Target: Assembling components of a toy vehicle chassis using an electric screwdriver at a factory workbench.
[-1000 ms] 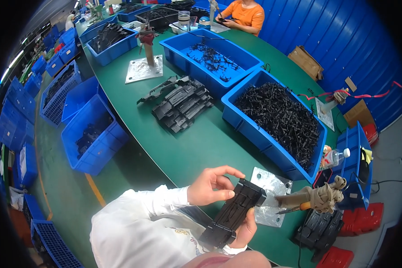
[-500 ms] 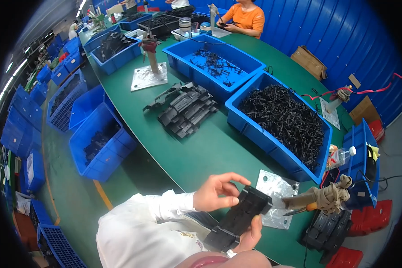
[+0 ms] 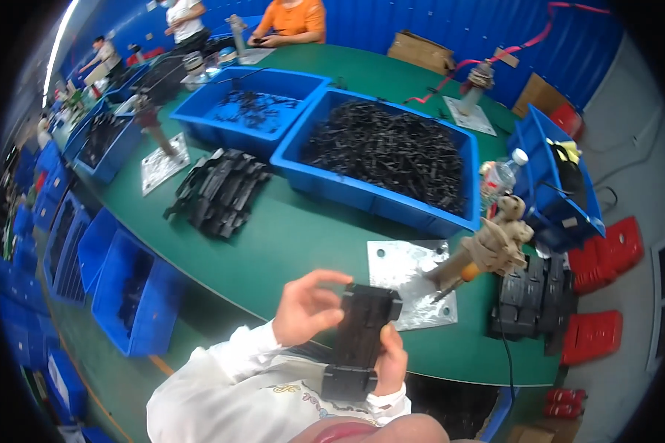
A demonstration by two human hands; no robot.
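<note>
Steadying seemingly intended: black rectangular plastic part [image 3: 362, 332] is pinched at edge by right hand [image 3: 391, 363] fingers; left hand [image 3: 301, 311] fingers are parted, grip unclear.

Clear btl [image 3: 498, 181] (white cap [image 3: 519, 156]) nr blue bin [image 3: 553, 214], red stools [image 3: 592, 336], cardbd [image 3: 420, 53] by wall [image 3: 362, 26]

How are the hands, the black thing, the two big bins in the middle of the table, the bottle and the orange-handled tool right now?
Left hand: thumb and forefinger apart, beside the black part
Right hand: gripping the black part
Black part: held
Nearer blue bin: heaped with small black pieces
Farther blue bin: bottom partly bare
Bottle: cap on
Orange-handled tool: can't tell if it's on
</note>
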